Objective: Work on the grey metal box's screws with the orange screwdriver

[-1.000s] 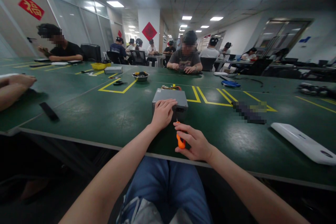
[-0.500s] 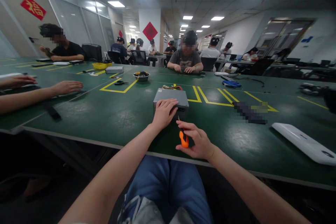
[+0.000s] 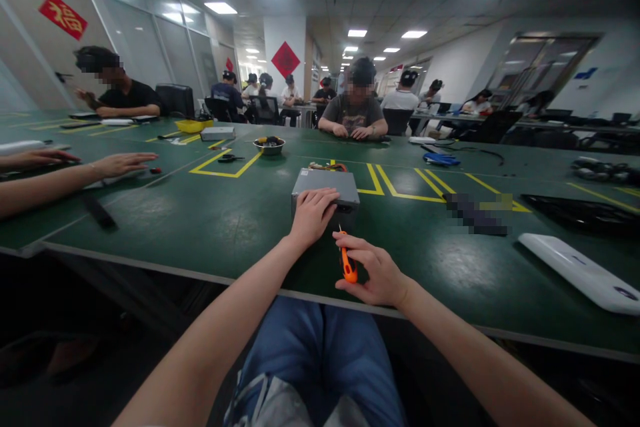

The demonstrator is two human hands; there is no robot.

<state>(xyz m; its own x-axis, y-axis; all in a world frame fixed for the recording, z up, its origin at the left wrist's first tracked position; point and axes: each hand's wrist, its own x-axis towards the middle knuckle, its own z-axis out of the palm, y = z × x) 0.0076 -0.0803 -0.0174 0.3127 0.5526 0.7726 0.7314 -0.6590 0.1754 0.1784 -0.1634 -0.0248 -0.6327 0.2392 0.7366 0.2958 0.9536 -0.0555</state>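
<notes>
A grey metal computer power supply (image 3: 326,181) sits on the green table in front of me, with a bundle of coloured wires (image 3: 327,167) at its far side. My left hand (image 3: 314,215) lies over its near side and grips it, fingers bent across the top toward the right. In my right hand (image 3: 373,269) is an orange and black screwdriver (image 3: 349,267), held between thumb and fingertips. Its thin shaft points up toward the near face of the power supply. Whether the tip touches a screw cannot be made out.
A metal bowl (image 3: 269,145) of small parts stands farther back. At the right lie a white casing (image 3: 575,270), a black flat panel (image 3: 585,212) and a blurred dark item (image 3: 475,215). A co-worker's hand (image 3: 125,165) is at the left; another person (image 3: 356,113) sits opposite.
The screwdriver's handle has turned slightly in my right hand, whose fingers have shifted. My left hand and the power supply stay put. A black panel now lies at the right.
</notes>
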